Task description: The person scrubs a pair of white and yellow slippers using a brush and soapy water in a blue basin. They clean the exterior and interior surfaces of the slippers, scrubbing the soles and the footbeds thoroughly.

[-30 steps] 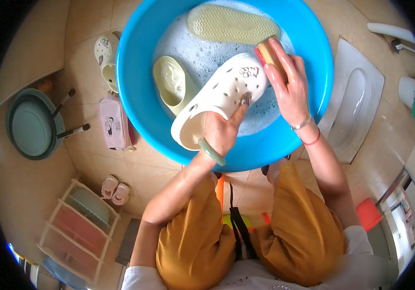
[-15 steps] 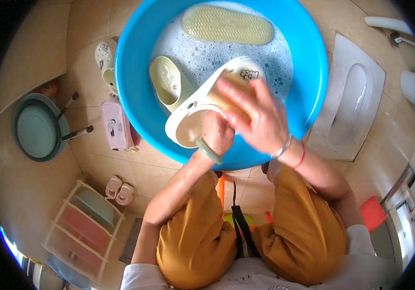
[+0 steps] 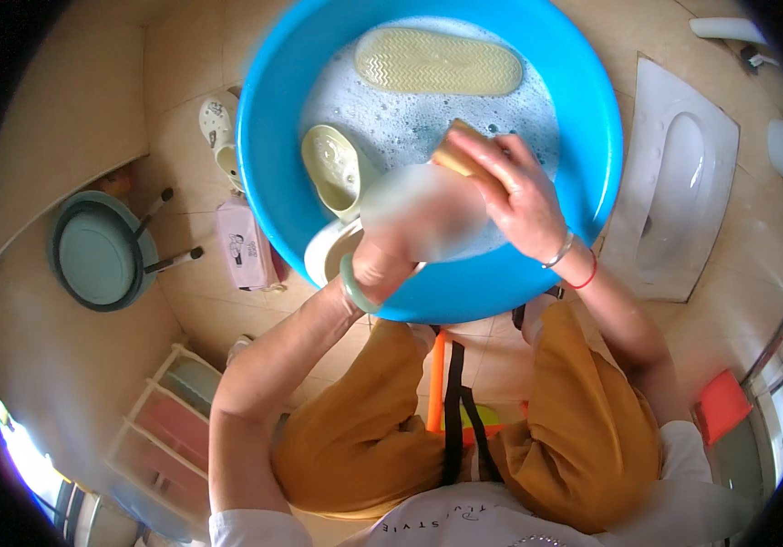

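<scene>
A blue basin (image 3: 597, 155) of soapy water (image 3: 410, 114) stands in front of my knees. My right hand (image 3: 528, 201) is closed around a tan, block-shaped scrubber (image 3: 458, 157) above the suds; whether it is a sponge or a brush is unclear. My left hand (image 3: 423, 219) lies over a white clog (image 3: 321, 251) at the basin's near left. Its fingers are smeared, so its grip on the clog does not show. Beside it in the water rests a pale yellow-green clog (image 3: 332, 169), opening up. A pale yellow-green sole (image 3: 437, 62) with a zigzag tread faces up at the far side.
Left of the basin are a white clog (image 3: 216, 123), a pink case (image 3: 246, 246) and green basins (image 3: 95, 255) against the wall. A shelf rack (image 3: 159, 410) stands nearer. At right lies a white squat toilet (image 3: 674, 182), with a red object (image 3: 724, 406) closer to me.
My left hand has come up over the white clog, which now sits lower and mostly hidden. My right hand with the scrubber has moved off the clog to the right. The view has shifted slightly.
</scene>
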